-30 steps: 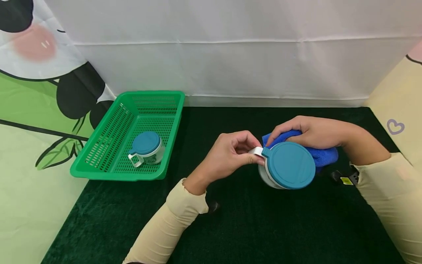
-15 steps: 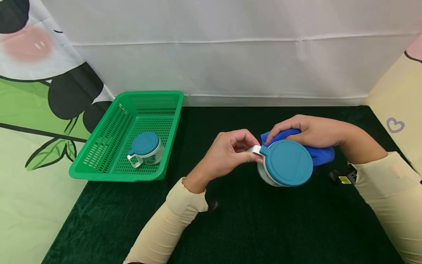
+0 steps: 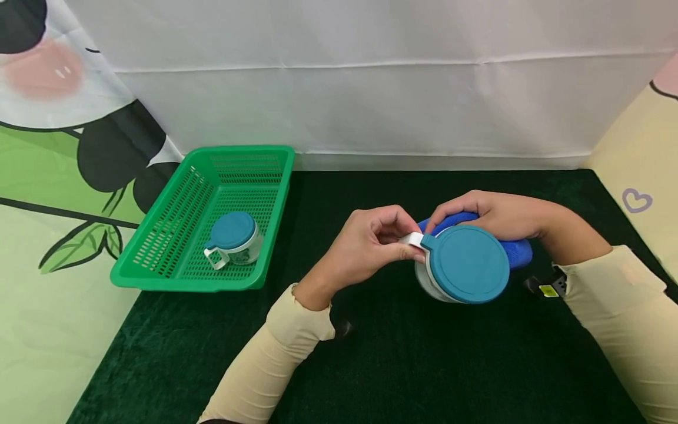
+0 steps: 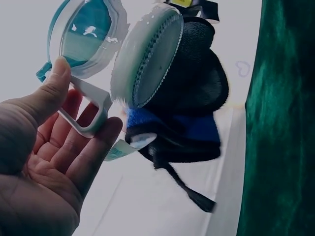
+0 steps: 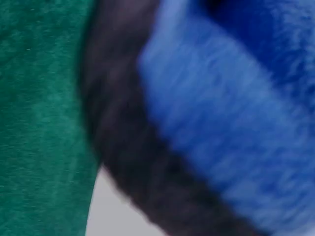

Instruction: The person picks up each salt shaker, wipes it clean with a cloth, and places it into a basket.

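Observation:
My left hand (image 3: 371, 247) pinches the white handle (image 3: 412, 239) of a clear jar with a round blue lid (image 3: 468, 265), thumb on the near side. The jar is tilted, lid towards me, over the dark green table. In the left wrist view the handle (image 4: 96, 93) lies between thumb and fingers, and the jar's clear base (image 4: 155, 64) shows. My right hand (image 3: 508, 217) grips a blue cloth (image 3: 518, 253) against the jar's far side; the jar hides part of its fingers. The cloth's plush face and dark edge (image 5: 118, 98) fill much of the right wrist view.
At the left stands a green plastic basket (image 3: 185, 288) with perforated walls. A second lidded jar (image 3: 234, 231) with a white handle sits in it. White cloth (image 3: 371, 112) hangs behind the green tabletop (image 3: 402, 365), with printed cloth at both sides.
My right hand and the blue cloth have shifted slightly left along the jar, and the cloth's right end has drawn in. My left hand keeps its pinch on the handle, nearly still.

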`<state>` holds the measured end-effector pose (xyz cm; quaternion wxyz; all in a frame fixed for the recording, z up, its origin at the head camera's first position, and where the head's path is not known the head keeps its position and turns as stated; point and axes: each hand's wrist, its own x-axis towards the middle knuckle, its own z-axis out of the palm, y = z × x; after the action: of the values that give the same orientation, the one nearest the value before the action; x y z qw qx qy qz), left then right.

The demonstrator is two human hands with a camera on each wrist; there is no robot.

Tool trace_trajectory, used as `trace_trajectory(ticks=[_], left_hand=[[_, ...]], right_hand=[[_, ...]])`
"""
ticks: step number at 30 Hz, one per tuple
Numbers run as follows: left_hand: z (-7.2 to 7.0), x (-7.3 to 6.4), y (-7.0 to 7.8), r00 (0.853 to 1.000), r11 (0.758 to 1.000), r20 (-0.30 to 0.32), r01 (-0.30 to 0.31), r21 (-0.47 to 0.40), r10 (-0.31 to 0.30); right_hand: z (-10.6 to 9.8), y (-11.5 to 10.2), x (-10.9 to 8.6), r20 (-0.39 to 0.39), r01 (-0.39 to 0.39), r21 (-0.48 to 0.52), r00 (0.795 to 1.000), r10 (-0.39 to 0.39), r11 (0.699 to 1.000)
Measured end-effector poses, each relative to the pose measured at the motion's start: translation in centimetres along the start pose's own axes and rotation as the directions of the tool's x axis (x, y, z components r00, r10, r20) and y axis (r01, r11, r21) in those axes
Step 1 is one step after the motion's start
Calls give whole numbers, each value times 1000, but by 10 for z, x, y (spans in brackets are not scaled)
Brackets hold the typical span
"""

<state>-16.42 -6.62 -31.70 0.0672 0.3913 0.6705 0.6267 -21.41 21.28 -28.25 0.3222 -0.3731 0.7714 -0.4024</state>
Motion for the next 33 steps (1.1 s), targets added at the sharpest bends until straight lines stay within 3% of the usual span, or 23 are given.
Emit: trace_trajectory(ticks=[5, 10, 13, 17, 20, 22, 24, 25, 27, 30, 31, 33], left_hand=[[-2, 0, -4, 1000, 1000, -12, 17, 11, -17], [-3, 0, -6, 999, 999, -33, 21, 25, -20], [-4, 0, -6, 998, 999, -59, 26, 42, -23], [-8, 0, -6, 993, 998, -118, 26, 54, -19], [-11, 0, -5, 983, 998, -185, 8, 55, 2], [-13, 1, -5, 973, 998, -231, -7, 62, 21], [-15, 1, -4, 962, 998, -271, -15, 62, 31], [-15, 1, -3, 956, 998, -290, -14, 61, 31], [-16, 1, -2, 945, 998, -327, -4, 57, 22], [-17, 2, 0, 923, 999, -384, 14, 31, -1], [-17, 3, 1, 916, 1000, -401, 15, 16, -8], [-17, 4, 2, 901, 1000, -434, 17, -22, -25]], right_hand=[[-6, -19, -10, -55, 78, -109, 995, -85, 991], [-11, -39, -24, -117, 133, -260, 979, -167, 956], [-11, -42, -31, -164, 146, -301, 965, -202, 942], [-5, -38, -39, -290, 124, -287, 934, -210, 950], [6, -31, -42, -440, 89, -208, 881, -174, 974], [18, -27, -41, -552, 104, -115, 820, -151, 988], [34, -25, -36, -674, 163, -20, 727, -134, 986], [43, -24, -33, -730, 217, 12, 669, -140, 976], [62, -22, -25, -828, 328, 7, 532, -179, 945], [90, -22, -11, -913, 379, -123, 320, -254, 917], [97, -23, -6, -923, 370, -174, 263, -282, 913], [110, -23, 3, -926, 312, -269, 176, -333, 911]])
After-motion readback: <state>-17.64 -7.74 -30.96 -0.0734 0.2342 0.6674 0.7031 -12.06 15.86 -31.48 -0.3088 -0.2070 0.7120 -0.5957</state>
